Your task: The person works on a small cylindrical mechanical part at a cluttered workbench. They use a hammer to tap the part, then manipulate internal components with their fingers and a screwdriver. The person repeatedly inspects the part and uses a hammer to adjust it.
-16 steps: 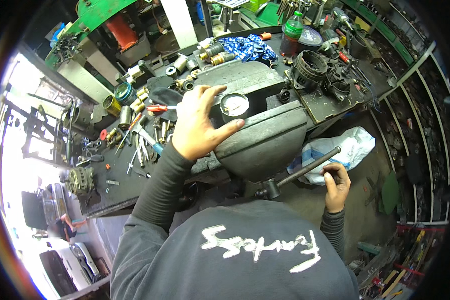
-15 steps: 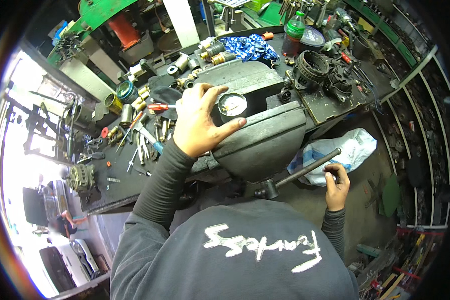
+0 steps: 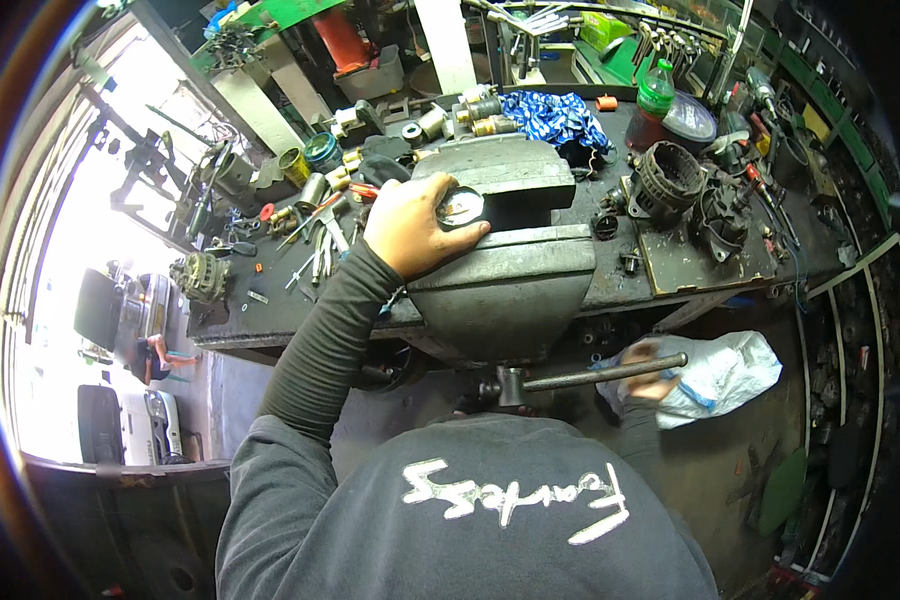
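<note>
A large grey bench vise (image 3: 500, 280) stands at the front of the bench, with a round metal piece (image 3: 460, 207), pale on top, between its jaws at their left part. My left hand (image 3: 418, 230) grips this piece from the left, fingers curled over the back and thumb along the near side. My right hand (image 3: 642, 375) is a motion blur at the vise's long bar handle (image 3: 570, 377), low on the right. Whether its fingers are closed on the bar I cannot tell.
The bench (image 3: 245, 315) holds tools, bushings, a blue patterned rag (image 3: 555, 118), a bottle (image 3: 653, 105) and motor housings (image 3: 667, 180). A white sack (image 3: 730, 375) lies below right, beside shelving (image 3: 850, 350). At far left a person's bare leg (image 3: 160, 355) shows near parked cars.
The view has shifted. My left fingers sit closer around the round piece. My right hand has moved onto or behind the handle and is blurred; the handle now lies flatter, nearer horizontal.
</note>
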The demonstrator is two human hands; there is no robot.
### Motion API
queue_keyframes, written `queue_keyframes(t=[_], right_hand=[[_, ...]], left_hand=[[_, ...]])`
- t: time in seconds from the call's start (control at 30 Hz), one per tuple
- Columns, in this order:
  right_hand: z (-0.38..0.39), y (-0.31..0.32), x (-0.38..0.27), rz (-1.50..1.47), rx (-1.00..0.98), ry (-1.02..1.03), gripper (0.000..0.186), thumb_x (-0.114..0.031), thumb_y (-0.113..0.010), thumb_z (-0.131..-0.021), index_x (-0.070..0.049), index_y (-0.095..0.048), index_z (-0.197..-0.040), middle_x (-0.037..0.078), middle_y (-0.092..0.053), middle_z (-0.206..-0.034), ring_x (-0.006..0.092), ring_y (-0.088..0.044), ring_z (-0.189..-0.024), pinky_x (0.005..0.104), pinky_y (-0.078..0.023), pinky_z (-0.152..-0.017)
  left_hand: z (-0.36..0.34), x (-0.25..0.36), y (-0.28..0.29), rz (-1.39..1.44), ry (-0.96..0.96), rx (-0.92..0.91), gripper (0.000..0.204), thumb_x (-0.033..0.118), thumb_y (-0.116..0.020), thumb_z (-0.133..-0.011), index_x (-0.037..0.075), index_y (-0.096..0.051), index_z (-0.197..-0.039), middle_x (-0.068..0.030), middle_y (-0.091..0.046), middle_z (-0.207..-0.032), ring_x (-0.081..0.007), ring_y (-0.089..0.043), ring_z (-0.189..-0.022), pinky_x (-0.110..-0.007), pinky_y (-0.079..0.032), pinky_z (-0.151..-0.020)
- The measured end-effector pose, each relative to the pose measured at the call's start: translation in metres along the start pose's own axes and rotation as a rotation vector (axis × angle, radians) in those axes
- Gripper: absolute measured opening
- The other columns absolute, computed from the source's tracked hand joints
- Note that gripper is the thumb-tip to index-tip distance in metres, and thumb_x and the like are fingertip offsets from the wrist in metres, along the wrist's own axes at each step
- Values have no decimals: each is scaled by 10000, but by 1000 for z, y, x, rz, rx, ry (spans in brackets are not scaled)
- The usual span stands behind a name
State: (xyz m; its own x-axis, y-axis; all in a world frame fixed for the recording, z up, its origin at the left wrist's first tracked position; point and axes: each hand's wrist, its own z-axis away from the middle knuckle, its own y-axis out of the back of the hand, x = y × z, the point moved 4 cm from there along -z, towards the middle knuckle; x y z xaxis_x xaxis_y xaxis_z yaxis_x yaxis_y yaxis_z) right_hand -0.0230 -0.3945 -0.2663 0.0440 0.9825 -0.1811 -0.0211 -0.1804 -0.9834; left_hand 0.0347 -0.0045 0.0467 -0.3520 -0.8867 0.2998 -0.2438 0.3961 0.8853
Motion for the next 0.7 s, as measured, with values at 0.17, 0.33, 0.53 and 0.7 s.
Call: queue_keyframes(t=[0.17,0.33,0.53,0.7], right_hand=[[-10,-158,-38,125,-324,7,328,-291,-481,-994,-118,-431,-719,-29,-323,-477,82,-304,-413,262,-340,-502],[-8,-155,-39,71,-342,1,313,-288,-491,-989,-112,-443,-735,-29,-318,-485,87,-300,-418,276,-337,-514],[-11,-145,-42,2,-484,-107,323,-321,-535,-953,-121,-457,-712,-30,-332,-474,80,-308,-409,262,-332,-491],[-15,-94,-66,69,-448,32,549,-558,-415,-952,-39,-565,-1051,-37,-306,-508,67,-278,-420,244,-296,-462]], left_hand=[[-1,0,-1,-43,-13,24,548,438,-752,-719,-16,-651,-1006,-208,-673,-838,-338,-667,-780,-393,-519,-746],[-1,-1,-4,-113,-61,58,554,498,-710,-738,-2,-648,-970,-196,-669,-806,-329,-667,-765,-394,-514,-726],[6,-3,-2,-228,-66,86,570,580,-674,-749,30,-651,-893,-160,-671,-749,-306,-670,-700,-405,-521,-674],[1,-10,-15,-140,-80,63,598,628,-626,-753,44,-643,-882,-161,-684,-778,-326,-679,-738,-429,-518,-681]])
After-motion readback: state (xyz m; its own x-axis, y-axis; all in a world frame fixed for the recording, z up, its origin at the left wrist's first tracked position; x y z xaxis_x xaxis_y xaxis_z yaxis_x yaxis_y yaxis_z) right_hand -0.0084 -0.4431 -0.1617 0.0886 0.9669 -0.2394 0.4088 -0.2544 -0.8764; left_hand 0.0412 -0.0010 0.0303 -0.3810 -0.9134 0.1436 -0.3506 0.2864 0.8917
